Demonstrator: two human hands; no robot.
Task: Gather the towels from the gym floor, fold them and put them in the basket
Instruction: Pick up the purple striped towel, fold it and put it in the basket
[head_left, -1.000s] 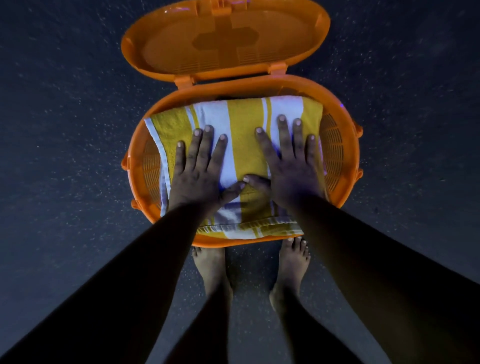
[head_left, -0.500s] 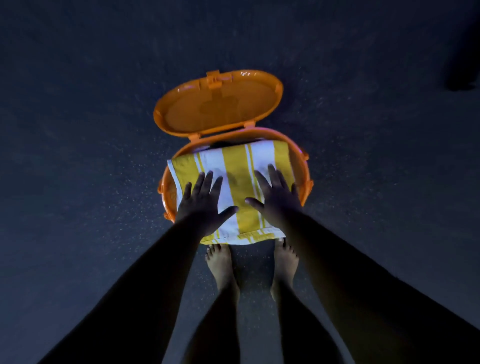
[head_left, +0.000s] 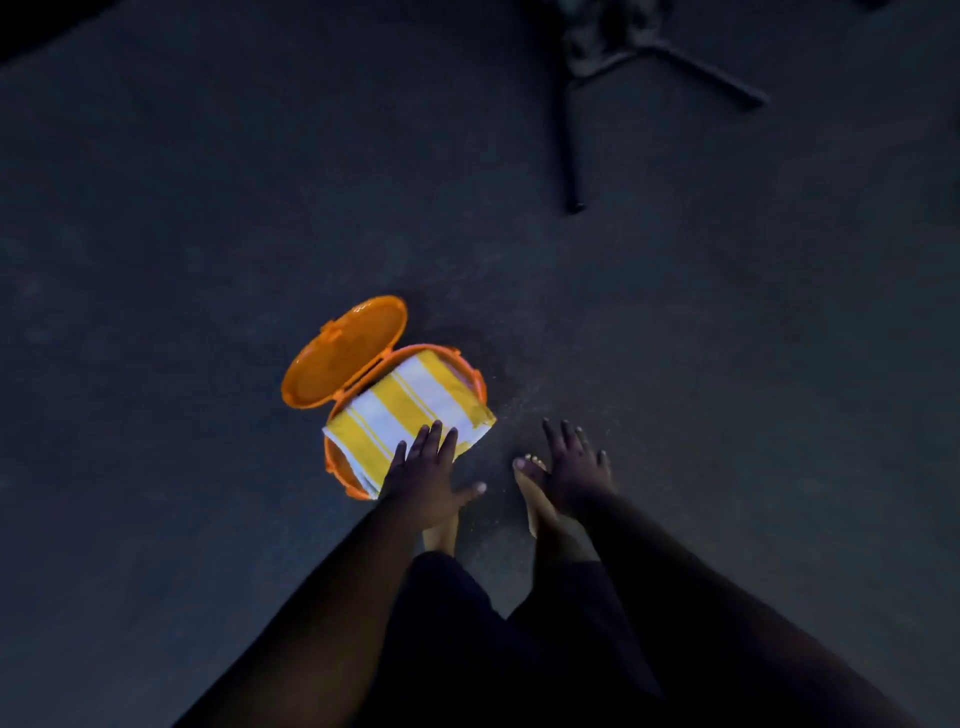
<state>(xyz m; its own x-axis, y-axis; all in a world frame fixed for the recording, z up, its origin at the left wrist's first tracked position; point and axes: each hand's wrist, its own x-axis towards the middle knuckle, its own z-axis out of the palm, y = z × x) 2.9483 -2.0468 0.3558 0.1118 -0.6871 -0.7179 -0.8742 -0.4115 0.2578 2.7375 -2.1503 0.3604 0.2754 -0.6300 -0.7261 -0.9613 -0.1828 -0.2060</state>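
Nearest: person's dark-sleeved arms, bare feet on floor. Left hand (head_left: 426, 480) fingers spread and straight, holding nothing, overlapping near edge of towel in view; contact not clear. Right hand (head_left: 574, 467) likewise spread, empty, over bare floor to right of basket.

Folded yellow-and-white striped cloth towel (head_left: 410, 410) lies across top of oval orange plastic basket (head_left: 337, 470), hinged orange lid (head_left: 345, 353) open behind.

Judgement: this towel folded and stowed. Dark speckled gym floor (head_left: 208, 208) shows no other towel; black metal stand legs (head_left: 571, 130) far off. Lid not closed.
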